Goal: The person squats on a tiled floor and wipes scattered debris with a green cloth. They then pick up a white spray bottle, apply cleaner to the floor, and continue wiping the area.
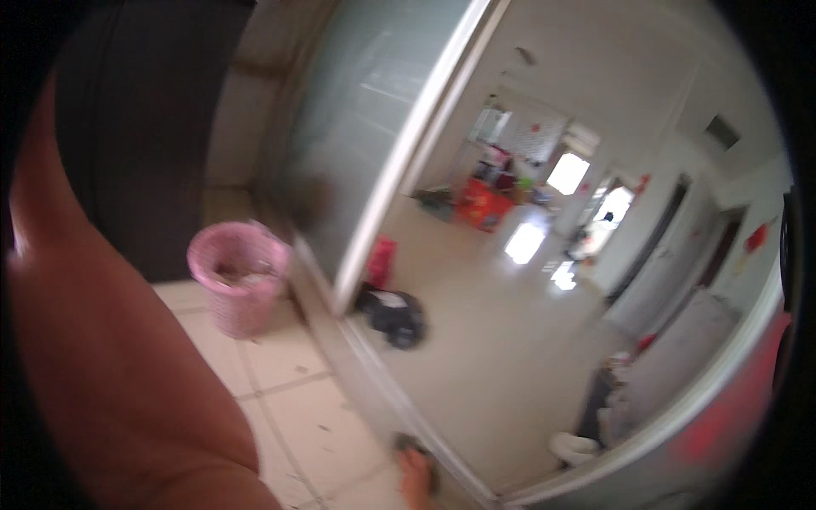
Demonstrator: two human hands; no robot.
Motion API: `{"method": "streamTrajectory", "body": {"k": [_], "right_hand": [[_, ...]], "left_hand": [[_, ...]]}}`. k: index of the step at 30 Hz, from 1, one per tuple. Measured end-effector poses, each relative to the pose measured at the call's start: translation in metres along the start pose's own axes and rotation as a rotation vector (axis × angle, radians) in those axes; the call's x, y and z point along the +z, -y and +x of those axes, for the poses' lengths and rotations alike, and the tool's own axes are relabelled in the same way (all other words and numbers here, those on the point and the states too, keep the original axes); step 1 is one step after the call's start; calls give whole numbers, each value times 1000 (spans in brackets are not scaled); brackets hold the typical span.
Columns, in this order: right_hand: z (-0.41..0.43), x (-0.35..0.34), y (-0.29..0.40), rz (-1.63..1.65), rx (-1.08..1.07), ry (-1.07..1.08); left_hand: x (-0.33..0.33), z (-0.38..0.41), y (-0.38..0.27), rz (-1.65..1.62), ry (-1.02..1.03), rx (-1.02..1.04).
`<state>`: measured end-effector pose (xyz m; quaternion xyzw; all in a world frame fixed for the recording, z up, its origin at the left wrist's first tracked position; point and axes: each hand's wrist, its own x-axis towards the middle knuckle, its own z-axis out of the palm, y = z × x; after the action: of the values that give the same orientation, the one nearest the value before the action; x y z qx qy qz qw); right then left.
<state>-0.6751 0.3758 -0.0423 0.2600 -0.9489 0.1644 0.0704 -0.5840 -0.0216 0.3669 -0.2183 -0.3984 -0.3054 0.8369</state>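
Neither of my hands is in view. A bare bent limb, apparently an arm, fills the left side close to the camera, and any hand on it is beyond the picture's edge. Before me on the light tiled floor stands a pink woven-look plastic basket with some litter inside. At the bottom, by the sliding door track, is what looks like a foot in dark footwear; blur hides its detail.
A frosted glass door panel with a white frame borders the doorway. Past the track, a black bag-like thing and a red item lie on the shiny floor. A red box stands farther back. A dark cabinet-like panel rises behind the basket.
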Motion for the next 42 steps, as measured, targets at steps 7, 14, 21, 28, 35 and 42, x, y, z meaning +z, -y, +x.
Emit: {"method": "streamTrajectory", "body": {"k": [7,14,21,28,35,42], "right_hand": [[66,18,6,36,-44,-107],[61,11,2,-16,-30,-172],[-19,-17,23,146,73,-213],[-182,-66,43,218,511,-220],[-271,-109,42,214,924,-269],[-307,-133,23,153,1210,-544]], "left_hand": [[45,-45,38,-58,66,-4],[58,-47,-1,-93,138,-122],[36,-71,-48,-195,381,-454],[62,-212,-113,-661,1305,-1211],[137,-354,-310,-1084,1504,-1216],[227,-411,-464,-840,1254,-1182]]}}
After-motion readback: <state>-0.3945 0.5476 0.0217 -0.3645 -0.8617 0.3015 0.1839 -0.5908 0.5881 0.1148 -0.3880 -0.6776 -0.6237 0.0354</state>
